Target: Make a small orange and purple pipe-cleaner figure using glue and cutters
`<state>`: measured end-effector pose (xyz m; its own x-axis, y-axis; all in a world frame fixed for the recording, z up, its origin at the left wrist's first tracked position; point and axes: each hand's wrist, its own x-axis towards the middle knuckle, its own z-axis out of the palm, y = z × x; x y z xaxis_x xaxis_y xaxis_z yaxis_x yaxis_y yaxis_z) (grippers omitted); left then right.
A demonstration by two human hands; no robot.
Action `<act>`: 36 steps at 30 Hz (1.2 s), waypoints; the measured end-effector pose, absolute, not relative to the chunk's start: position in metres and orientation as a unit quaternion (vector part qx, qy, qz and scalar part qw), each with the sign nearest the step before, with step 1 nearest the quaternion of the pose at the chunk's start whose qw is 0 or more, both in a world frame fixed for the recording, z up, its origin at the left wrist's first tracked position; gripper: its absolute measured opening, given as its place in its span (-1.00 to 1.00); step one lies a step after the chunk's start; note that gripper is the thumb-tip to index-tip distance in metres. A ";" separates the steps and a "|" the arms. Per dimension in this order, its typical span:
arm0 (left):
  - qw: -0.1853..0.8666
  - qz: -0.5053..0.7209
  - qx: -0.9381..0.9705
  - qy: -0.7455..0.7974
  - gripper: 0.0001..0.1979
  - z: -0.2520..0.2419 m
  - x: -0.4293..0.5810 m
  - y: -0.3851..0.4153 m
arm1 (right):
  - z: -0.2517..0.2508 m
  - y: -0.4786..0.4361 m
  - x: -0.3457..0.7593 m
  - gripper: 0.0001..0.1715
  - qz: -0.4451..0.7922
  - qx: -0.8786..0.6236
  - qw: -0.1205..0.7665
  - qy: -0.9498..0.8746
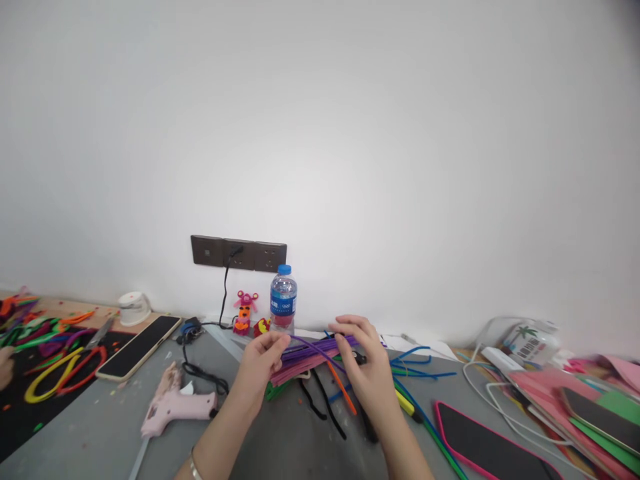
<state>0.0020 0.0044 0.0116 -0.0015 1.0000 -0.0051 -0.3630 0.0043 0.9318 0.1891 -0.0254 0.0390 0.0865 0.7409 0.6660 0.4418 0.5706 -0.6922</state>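
Note:
My left hand (261,363) pinches one end of a purple pipe cleaner (316,351) between thumb and fingertips. That stem slants down to the right, towards my right hand (369,373), whose fingers are curved and apart. Whether the right hand touches the stem's far end, I cannot tell. Beneath both hands lies a bundle of purple and pink pipe cleaners (303,368), partly hidden by them. Loose black pipe cleaners (330,407) and an orange one (342,389) stick out towards me. Blue pipe cleaners (425,374) spread out to the right of my right hand.
A water bottle (283,300) and a small fuzzy figure (244,313) stand by the wall. On the left are a pink glue gun (180,407), a phone (140,348) and scissors (75,373). Another person's hand (6,367) shows at the left edge. A pink-edged phone (493,443) lies right.

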 end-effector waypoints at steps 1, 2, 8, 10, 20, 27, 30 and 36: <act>0.594 0.585 0.389 0.393 -0.58 0.010 0.003 0.004 | 0.048 -0.034 0.185 -0.74 0.179 -0.393 0.590 -0.682; 0.602 0.584 0.383 0.386 -0.60 0.009 0.004 0.004 | 0.055 -0.042 0.180 -0.66 0.264 -0.334 0.574 -0.699; 0.652 0.576 0.350 0.347 -0.61 0.016 0.009 -0.005 | 0.046 -0.050 0.151 -0.59 0.593 -0.276 0.402 -0.641; 0.685 0.550 0.349 0.327 -0.63 0.019 0.010 -0.009 | 0.036 -0.038 0.148 -0.60 0.543 -0.321 0.495 -0.597; 0.715 0.417 0.472 0.303 -0.70 0.027 0.007 -0.018 | 0.038 -0.029 0.167 -0.69 0.509 -0.312 0.578 -0.556; 0.713 0.380 0.497 0.317 -0.66 0.031 0.000 -0.018 | 0.038 -0.030 0.179 -0.61 0.474 -0.320 0.548 -0.611; 0.695 0.361 0.530 0.325 -0.67 0.032 0.002 -0.020 | 0.042 -0.032 0.180 -0.60 0.468 -0.328 0.523 -0.632; 0.674 0.327 0.579 0.321 -0.67 0.032 0.003 -0.021 | 0.045 -0.034 0.180 -0.63 0.466 -0.334 0.509 -0.642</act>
